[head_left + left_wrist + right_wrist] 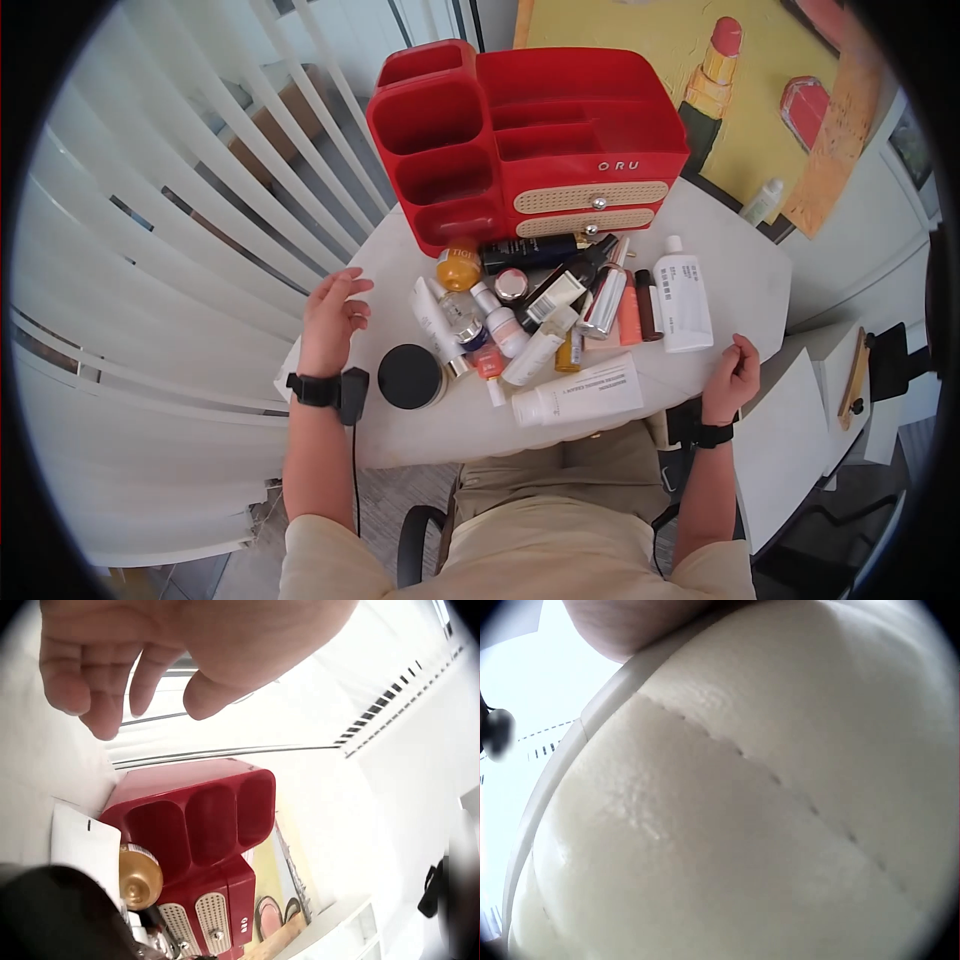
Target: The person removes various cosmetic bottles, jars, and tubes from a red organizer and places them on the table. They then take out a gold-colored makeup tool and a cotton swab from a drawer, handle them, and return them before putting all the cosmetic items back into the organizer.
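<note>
My left hand point(335, 310) is at the left side of the white table, fingers loosely bent and holding nothing. Nearest to it are a black-lidded jar point(411, 377) and a white tube point(436, 318). At the table's right edge is my right hand point(733, 380), its fingers loosely curled with nothing in them; a white bottle point(684, 300) lies close by. Between the hands several cosmetics lie in a pile, among them an orange-gold bottle point(459, 266), a pink-and-white bottle point(506, 330) and a large white cream tube point(590, 390). Only part of the right hand shows in the right wrist view.
Behind the pile stands a red organizer point(590, 85) with compartments and two woven-front drawers. A small clear bottle point(762, 201) stands at the back right, before a lipstick painting point(640, 30). White vertical blinds point(150, 300) hang along the left.
</note>
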The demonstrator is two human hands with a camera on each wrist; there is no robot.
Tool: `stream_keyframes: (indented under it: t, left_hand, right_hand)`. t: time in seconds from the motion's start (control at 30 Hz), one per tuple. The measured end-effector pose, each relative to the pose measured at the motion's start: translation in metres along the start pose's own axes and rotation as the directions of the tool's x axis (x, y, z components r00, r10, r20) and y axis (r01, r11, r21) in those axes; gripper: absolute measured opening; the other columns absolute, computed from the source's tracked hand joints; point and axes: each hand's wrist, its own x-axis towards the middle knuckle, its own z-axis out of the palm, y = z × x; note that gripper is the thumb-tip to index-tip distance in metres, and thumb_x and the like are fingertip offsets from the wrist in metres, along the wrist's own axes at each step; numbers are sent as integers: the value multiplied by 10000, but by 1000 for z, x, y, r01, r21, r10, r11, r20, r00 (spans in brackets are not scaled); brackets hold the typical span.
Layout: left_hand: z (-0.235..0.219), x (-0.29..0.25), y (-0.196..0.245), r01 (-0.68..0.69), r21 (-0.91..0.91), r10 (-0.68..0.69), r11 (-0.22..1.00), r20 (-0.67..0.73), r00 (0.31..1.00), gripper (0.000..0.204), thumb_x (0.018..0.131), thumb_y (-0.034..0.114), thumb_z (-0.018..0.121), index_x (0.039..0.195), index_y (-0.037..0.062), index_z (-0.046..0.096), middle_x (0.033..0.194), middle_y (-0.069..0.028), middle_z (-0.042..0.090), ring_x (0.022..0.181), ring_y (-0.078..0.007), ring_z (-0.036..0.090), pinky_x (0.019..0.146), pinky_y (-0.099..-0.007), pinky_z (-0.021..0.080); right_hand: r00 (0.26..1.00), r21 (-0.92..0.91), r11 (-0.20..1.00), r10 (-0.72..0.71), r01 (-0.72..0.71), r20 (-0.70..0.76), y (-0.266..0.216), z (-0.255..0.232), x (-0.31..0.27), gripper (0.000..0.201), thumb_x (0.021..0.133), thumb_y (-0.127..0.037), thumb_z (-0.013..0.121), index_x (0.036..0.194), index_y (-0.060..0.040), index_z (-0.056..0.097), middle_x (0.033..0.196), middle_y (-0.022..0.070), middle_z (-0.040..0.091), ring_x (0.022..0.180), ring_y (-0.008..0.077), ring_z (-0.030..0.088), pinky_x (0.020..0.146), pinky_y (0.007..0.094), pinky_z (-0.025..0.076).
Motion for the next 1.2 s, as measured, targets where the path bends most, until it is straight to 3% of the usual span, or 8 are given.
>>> stream_keyframes:
  t: [0.3,0.37,0.57,0.67,0.83,0.97,1.07,1.2]
  left_hand:
    - [3,39,-39,-57,-318,88,946,82,993,282,983,187,538,1185,-7,569,977,-74,669,735,-127,604,656,-260,484]
    - [-11,34,-41,-66,-346,92,936,58,994,269,980,169,541,1180,-9,571,975,-78,670,756,-135,609,678,-265,492]
    - [-21,36,-47,-30,-493,178,870,256,950,233,988,133,520,1169,-2,577,981,-92,664,815,-174,612,763,-299,499]
    - [-25,42,-47,-50,-507,212,860,266,940,244,994,151,510,1175,1,575,991,-95,660,811,-179,609,763,-305,501]
    - [-32,49,-57,-87,-560,295,824,293,909,334,989,241,538,1240,21,550,1053,-94,637,903,-185,605,831,-349,506]
    - [-33,50,-60,-113,-590,291,799,215,932,341,1005,265,507,1222,5,549,1041,-87,644,871,-174,614,809,-326,513]
    - [-25,49,-56,-116,-560,252,820,172,952,313,1013,255,490,1194,9,561,1009,-80,645,841,-165,605,795,-326,510]
    - [-20,48,-50,-99,-507,191,857,132,973,271,1017,227,480,1134,10,594,940,-67,651,800,-156,603,780,-325,514]
  right_hand:
    - [999,-33,998,-48,48,12,5,2,2,180,950,-22,518,1073,2,648,788,-43,537,665,21,425,592,181,355]
    - [1000,-27,1000,6,-5,20,10,3,3,186,959,-29,503,1078,4,642,795,-34,531,701,27,441,623,184,365]
    - [966,48,988,132,-146,221,-1,-7,30,182,965,-81,524,1078,12,634,793,-25,550,689,38,453,631,189,371]
    - [776,-7,902,375,-431,507,-17,-11,63,194,971,-163,547,1066,-15,628,759,-22,552,611,42,441,521,197,327]
    - [708,247,765,354,-595,611,-24,9,121,273,978,-268,565,1147,-59,612,787,-33,578,606,47,485,480,198,350]
    - [609,431,477,321,-766,725,20,43,162,286,981,-252,563,1171,-40,588,825,4,581,666,87,502,537,217,388]
    - [669,561,375,300,-738,680,21,63,165,290,981,-234,556,1177,-22,579,852,22,582,712,112,513,607,238,419]
    - [713,612,387,211,-689,669,16,64,157,299,980,-217,550,1189,-4,567,870,32,582,745,122,519,656,256,431]
